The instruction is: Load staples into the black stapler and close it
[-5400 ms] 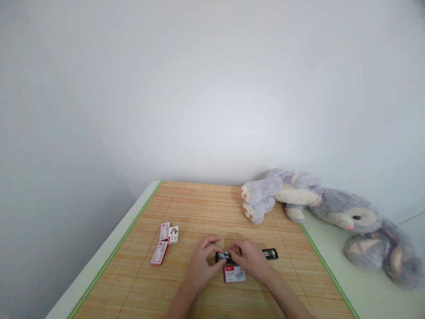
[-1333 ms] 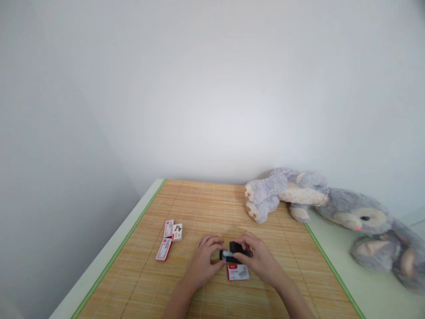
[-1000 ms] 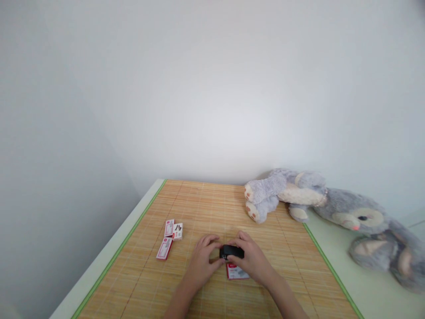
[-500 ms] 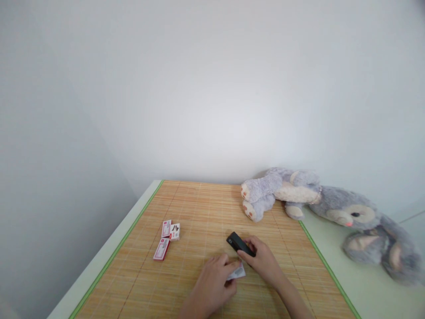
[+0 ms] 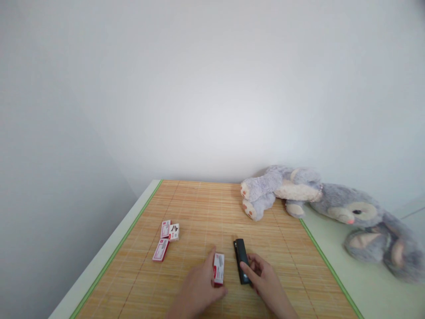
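1. Left hand (image 5: pixel 198 290), head view: thumb and fingers pinch a small red-and-white cardboard box (image 5: pixel 218 268). It is tipped up so that its printed face is turned toward the camera. The box is just left of the stapler and apart from it.
2. Right hand (image 5: pixel 265 283): the fingers are loosely curled, with their tips on the near end of a slim black plastic stapler (image 5: pixel 241 260). I cannot tell whether they grip it or merely rest there. The stapler lies flat on its long base, pointing away from the person, and that touch probably steadies it.
3. Both things are over a woven bamboo mat with green edging (image 5: pixel 199 208), ribbed and matt, which covers most of the pale, smooth bench (image 5: pixel 365 297).
4. Three more small red-and-white boxes (image 5: pixel 160 250) lie flat in a loose cluster well to the left, out of the hands' way.
5. Soft and shaggy, a grey-and-cream plush rabbit (image 5: pixel 332 206) lies on its side at the far right, partly on the mat and partly off it.
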The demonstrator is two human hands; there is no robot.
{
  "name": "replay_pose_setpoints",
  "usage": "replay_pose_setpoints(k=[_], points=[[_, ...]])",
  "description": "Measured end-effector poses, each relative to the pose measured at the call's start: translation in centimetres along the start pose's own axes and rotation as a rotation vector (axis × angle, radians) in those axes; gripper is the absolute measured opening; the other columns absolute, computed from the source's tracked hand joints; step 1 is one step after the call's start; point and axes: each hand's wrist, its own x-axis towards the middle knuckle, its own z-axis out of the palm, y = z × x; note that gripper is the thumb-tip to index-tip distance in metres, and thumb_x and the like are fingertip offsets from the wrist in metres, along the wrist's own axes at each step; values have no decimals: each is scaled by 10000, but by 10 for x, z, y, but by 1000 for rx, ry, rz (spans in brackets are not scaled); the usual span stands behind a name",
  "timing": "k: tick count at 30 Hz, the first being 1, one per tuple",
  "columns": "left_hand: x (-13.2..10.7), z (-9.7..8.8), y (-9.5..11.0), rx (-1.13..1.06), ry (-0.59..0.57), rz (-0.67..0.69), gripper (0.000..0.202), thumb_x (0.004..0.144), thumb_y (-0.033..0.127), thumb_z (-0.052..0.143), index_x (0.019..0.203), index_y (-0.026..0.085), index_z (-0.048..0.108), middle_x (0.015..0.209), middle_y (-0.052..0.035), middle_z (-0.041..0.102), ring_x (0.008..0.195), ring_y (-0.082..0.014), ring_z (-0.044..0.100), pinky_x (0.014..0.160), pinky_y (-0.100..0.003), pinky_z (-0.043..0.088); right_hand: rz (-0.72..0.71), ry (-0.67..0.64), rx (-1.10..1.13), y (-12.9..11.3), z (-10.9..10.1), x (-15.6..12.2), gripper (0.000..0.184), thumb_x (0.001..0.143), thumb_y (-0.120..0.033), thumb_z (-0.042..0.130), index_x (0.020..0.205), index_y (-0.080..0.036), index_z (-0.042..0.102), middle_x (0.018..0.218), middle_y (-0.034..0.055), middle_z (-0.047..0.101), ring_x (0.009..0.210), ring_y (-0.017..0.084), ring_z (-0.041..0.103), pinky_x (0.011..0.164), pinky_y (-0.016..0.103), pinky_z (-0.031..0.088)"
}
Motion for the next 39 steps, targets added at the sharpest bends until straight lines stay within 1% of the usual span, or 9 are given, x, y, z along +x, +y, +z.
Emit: replay_pose_setpoints(k=[4, 10, 20, 23, 25, 28, 31, 33, 39], points=[[5, -16, -11, 27, 53, 174, 892, 615, 288, 809, 1462, 326, 533, 1422, -68, 589, 1284, -296, 571, 1073, -363, 437, 72, -32, 152, -1, 5, -8, 693, 825, -777, 634, 1174, -179, 664, 646, -79, 479, 426, 97, 446, 411, 234, 337], [25, -8, 2, -34, 75, 371, 643, 601, 310, 878, 1207, 308, 663, 1253, -48, 626, 1181, -294, 566, 1042, -400, 439, 108, -16, 216, -14, 13, -11, 708, 733, -837, 668, 1061, -210, 684, 642, -64, 519, 418, 97, 469, 412, 232, 363], [30, 5, 7, -61, 78, 423, 642, 600, 289, 897, 1199, 306, 667, 1224, -47, 653, 1155, -294, 580, 1021, -411, 457, 81, -16, 244, -17, 20, -14, 694, 769, -824, 652, 1097, -214, 691, 642, -53, 525, 457, 107, 483, 438, 235, 379], [28, 8, 0, -83, 81, 410, 859, 551, 387, 953, 1343, 335, 625, 1378, -69, 608, 1277, -330, 547, 1096, -445, 451, 69, -15, 256, -10, 21, -14, 690, 786, -816, 655, 1125, -215, 682, 659, -49, 538, 462, 101, 481, 431, 227, 373], [25, 4, -12, -103, 150, 377, 981, 556, 496, 954, 1446, 377, 559, 1500, -62, 532, 1372, -343, 498, 1152, -445, 430, 60, -25, 271, -3, 21, -14, 694, 810, -808, 644, 1160, -209, 662, 675, -48, 550, 458, 92, 472, 418, 217, 356], [18, -17, -46, -109, 448, 223, 580, 856, 605, 693, 1392, 402, 608, 1475, -32, 546, 1395, -313, 488, 1190, -441, 396, 70, -56, 301, 7, 19, -15, 720, 868, -807, 577, 1247, -196, 607, 652, -57, 540, 447, 90, 457, 402, 206, 337], [10, -50, -94, -106, 726, 6, 511, 1002, 573, 390, 1312, 256, 644, 1358, -119, 592, 1332, -349, 512, 1176, -539, 374, 105, -64, 341, 12, 17, -16, 747, 906, -815, 504, 1323, -198, 554, 655, -53, 552, 464, 107, 485, 403, 210, 351], [8, -70, -123, -90, 836, -163, 577, 967, 614, 399, 1268, 192, 652, 1271, -143, 632, 1226, -352, 575, 1111, -526, 435, 131, -50, 351, 11, 17, -17, 760, 906, -833, 477, 1328, -205, 551, 683, -37, 581, 477, 114, 509, 396, 213, 351], [37, -106, -146, -76, 786, -314, 639, 896, 693, 485, 1234, 180, 661, 1137, -115, 728, 1061, -321, 671, 966, -442, 504, 158, -19, 324, -2, 18, -18, 823, 851, -892, 475, 1280, -201, 595, 657, -27, 592, 460, 122, 522, 380, 216, 340]])
